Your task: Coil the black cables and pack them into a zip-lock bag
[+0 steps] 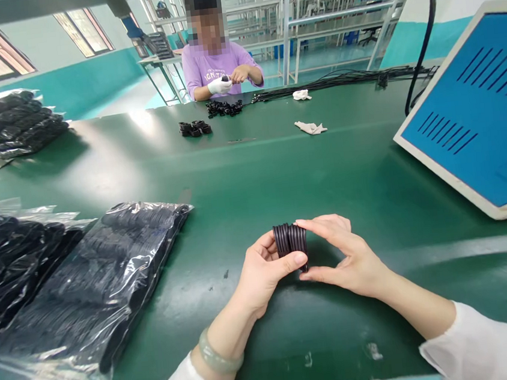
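My left hand [259,277] is closed around a short row of black rings [289,239], packed side by side, its thumb lying across their front. On the other side, my right hand [355,255] curves in with its index fingertip at the upper right edge of the rings and its thumb by the lower right edge. Both hands hold the rings just over the green table [234,180]. To the left lies a clear plastic bag [95,285] filled with rows of similar black pieces.
More filled bags [11,258] lie at the left, with another stack [11,122] behind. A blue machine [476,112] stands at the right. Across the table sits a person [217,67], near small black parts [224,108], black rings [195,128], cables [337,80] and a white glove [310,127].
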Tool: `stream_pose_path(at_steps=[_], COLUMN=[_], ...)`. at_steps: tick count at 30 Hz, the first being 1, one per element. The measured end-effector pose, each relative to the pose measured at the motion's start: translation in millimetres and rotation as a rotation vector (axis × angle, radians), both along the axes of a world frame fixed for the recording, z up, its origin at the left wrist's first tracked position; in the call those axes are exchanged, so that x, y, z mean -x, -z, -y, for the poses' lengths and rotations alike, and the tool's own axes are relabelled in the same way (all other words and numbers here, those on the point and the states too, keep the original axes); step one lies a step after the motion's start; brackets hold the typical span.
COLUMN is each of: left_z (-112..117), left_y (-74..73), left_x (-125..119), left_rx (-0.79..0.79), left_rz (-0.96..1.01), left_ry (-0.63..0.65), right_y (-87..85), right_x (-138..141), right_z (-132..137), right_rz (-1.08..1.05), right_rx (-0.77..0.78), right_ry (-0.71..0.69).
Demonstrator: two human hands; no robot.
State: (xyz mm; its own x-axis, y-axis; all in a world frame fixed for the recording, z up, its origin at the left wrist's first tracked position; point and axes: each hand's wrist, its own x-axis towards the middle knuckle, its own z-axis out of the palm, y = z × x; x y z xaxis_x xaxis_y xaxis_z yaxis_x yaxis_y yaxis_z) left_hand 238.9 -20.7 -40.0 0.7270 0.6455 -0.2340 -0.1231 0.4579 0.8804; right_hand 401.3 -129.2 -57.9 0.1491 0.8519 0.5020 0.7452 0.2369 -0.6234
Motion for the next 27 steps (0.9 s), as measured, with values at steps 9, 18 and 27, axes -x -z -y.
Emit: stream_pose_path(at_steps=[9,18,27], left_z=[-1.1,5.0,3.3], left_y=[1.2,5.5,5.2], left_x=[-0.5,-5.3,-4.6], left_rx=[0.014,-0.004,-0.023], left_rz=[-0.037,-0.062,-0.063], left_ry=[0.006,-0.004,-0.008], right_y=[0.9,5.0,1.8], right_x=[2.1,7.6,7.7], right_z=[-1.2,0.4,-1.6], right_rz=[0.024,0.07,0.038], right_rx=[0.014,0.045,0.04], right_ry=[-0.005,0.037,0.04])
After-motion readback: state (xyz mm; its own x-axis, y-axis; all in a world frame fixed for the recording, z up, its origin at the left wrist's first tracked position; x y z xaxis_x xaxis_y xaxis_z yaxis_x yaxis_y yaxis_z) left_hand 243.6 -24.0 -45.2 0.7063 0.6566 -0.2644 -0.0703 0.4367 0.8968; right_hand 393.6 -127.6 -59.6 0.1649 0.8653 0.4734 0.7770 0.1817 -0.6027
